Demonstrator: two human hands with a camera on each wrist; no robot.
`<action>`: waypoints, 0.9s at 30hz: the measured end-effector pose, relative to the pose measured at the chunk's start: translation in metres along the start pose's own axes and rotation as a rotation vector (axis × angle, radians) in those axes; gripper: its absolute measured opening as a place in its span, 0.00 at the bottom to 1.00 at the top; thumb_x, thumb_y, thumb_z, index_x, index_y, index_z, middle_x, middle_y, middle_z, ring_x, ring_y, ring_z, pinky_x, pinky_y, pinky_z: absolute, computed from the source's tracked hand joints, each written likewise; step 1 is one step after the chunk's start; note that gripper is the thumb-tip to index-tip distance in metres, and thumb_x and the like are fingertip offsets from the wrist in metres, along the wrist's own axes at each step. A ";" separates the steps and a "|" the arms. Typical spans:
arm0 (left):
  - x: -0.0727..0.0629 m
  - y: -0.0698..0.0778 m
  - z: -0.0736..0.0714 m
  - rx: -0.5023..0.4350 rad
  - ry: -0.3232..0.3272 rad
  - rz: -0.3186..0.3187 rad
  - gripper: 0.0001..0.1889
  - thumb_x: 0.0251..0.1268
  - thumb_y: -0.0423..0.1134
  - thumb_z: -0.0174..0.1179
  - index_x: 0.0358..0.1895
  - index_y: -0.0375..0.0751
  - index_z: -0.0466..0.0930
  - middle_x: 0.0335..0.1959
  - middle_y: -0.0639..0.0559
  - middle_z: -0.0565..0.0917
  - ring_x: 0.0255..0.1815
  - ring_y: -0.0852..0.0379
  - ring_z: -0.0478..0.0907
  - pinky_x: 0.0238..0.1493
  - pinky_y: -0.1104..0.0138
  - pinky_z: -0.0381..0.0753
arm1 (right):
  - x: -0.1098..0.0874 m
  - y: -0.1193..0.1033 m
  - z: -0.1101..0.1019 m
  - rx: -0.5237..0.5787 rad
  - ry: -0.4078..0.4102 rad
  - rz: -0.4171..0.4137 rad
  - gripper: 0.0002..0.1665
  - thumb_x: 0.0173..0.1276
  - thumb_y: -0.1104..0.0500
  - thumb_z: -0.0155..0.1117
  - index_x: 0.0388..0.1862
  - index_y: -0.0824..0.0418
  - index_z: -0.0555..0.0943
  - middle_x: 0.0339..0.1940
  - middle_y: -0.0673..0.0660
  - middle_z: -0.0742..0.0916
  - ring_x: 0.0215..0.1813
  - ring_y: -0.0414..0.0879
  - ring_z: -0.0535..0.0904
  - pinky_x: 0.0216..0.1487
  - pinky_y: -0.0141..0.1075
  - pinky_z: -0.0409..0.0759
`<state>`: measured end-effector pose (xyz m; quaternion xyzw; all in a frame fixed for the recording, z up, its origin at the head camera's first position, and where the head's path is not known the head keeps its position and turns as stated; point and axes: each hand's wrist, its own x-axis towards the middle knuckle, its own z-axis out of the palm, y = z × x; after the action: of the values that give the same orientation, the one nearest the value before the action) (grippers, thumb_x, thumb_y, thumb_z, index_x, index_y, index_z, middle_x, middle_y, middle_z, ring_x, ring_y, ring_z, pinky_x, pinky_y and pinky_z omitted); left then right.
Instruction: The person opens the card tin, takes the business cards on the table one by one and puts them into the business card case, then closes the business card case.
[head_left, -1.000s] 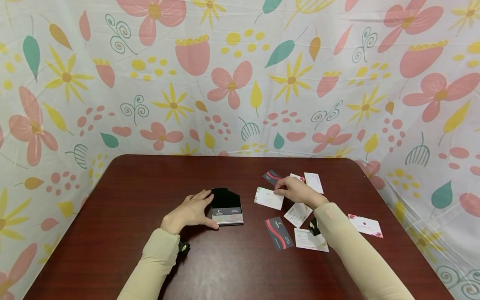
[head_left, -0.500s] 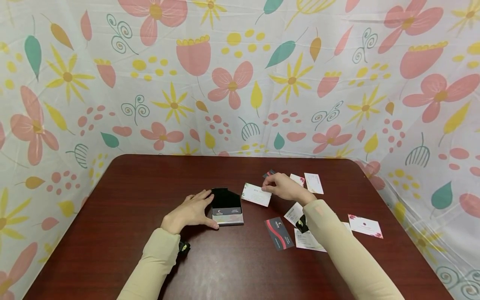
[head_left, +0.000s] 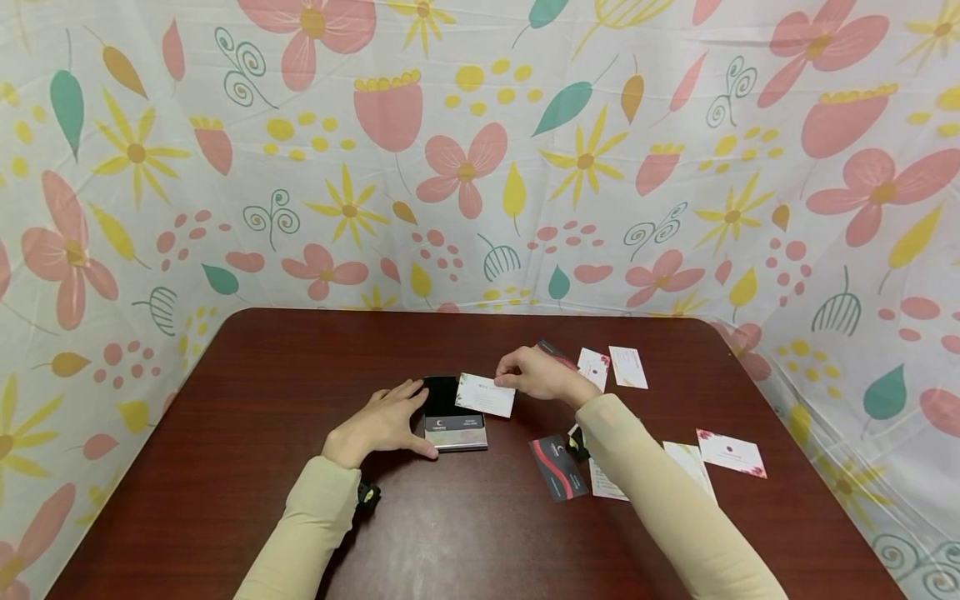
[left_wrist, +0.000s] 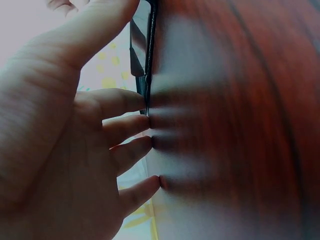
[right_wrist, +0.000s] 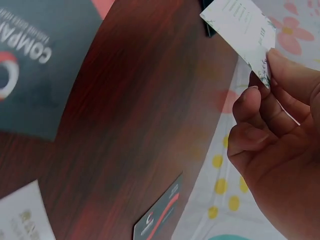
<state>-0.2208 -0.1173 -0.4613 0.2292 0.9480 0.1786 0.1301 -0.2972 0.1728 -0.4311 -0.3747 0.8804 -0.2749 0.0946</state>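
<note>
Between the thumb and fingers of my right hand (head_left: 536, 372) a white business card (head_left: 483, 395) with green leaf corners is pinched by its right end. In the right wrist view the card (right_wrist: 242, 32) is held up over the table, and its left end overlaps the opened card case in the head view. That case (head_left: 456, 440) lies on the table, with a black inside and a dark grey card in its silvery tray. My left hand (head_left: 378, 427) rests along the case's left side, thumb at the front corner. In the left wrist view its spread fingers (left_wrist: 132, 147) touch the tabletop.
Several business cards lie on the right of the brown table (head_left: 300, 350). A dark card with a red stripe (head_left: 558, 468) is nearest the case. White cards (head_left: 628, 367) lie at the back, and another white card (head_left: 731, 452) lies far right. A flowered cloth (head_left: 465, 167) stands behind.
My right hand has carried the white business card leftward from the spread of cards until it overlaps the card case. The left hand has stayed in place.
</note>
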 end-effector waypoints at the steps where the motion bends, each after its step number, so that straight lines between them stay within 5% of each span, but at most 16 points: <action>1: 0.000 0.000 0.000 -0.001 0.001 0.000 0.58 0.43 0.67 0.72 0.74 0.35 0.60 0.77 0.41 0.55 0.77 0.44 0.48 0.70 0.45 0.50 | 0.002 -0.002 0.001 0.002 -0.009 0.004 0.07 0.69 0.61 0.65 0.30 0.56 0.86 0.21 0.43 0.79 0.26 0.38 0.68 0.29 0.32 0.67; 8: 0.000 0.000 -0.001 -0.001 -0.004 -0.009 0.58 0.44 0.67 0.72 0.75 0.36 0.60 0.77 0.41 0.55 0.78 0.44 0.47 0.70 0.45 0.50 | 0.013 -0.010 0.009 -0.004 -0.061 0.068 0.08 0.70 0.59 0.65 0.30 0.52 0.86 0.21 0.42 0.79 0.23 0.36 0.65 0.27 0.32 0.66; 27: 0.001 0.002 -0.001 -0.004 -0.004 -0.011 0.58 0.44 0.67 0.72 0.74 0.33 0.60 0.76 0.39 0.56 0.77 0.43 0.48 0.70 0.45 0.51 | 0.033 -0.023 0.020 0.011 -0.103 0.061 0.08 0.70 0.56 0.65 0.30 0.51 0.85 0.23 0.43 0.82 0.25 0.37 0.71 0.30 0.31 0.71</action>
<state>-0.2213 -0.1158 -0.4600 0.2243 0.9486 0.1791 0.1332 -0.2984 0.1279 -0.4338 -0.3608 0.8838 -0.2571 0.1503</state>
